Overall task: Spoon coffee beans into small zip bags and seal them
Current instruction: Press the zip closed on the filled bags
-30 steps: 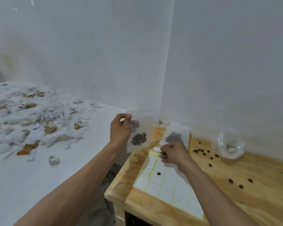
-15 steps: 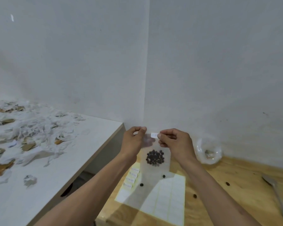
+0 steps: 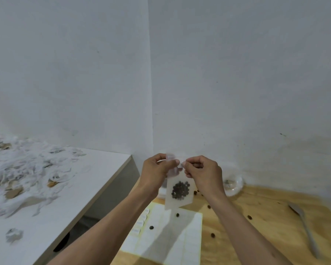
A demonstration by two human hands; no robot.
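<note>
- The bag point(image 3: 178, 190) hangs upright in the air above the label sheet point(image 3: 168, 234); the beans point(image 3: 180, 190) pool low, likely to keep them off the mouth.
- The left hand point(image 3: 155, 174) pinches the bag's top edge, fingers curled; this steadies it.
- The right hand point(image 3: 203, 172) pinches a small white label point(image 3: 180, 165) at the same edge; probably sticking it on.
- The spoon point(image 3: 304, 226) lies well apart on the table point(image 3: 266, 207), among stray beans.

Bare makeshift workroom: plain white walls point(image 3: 237, 73), wooden table point(image 3: 266, 217), scrap-littered white bench point(image 3: 96, 180).
</note>
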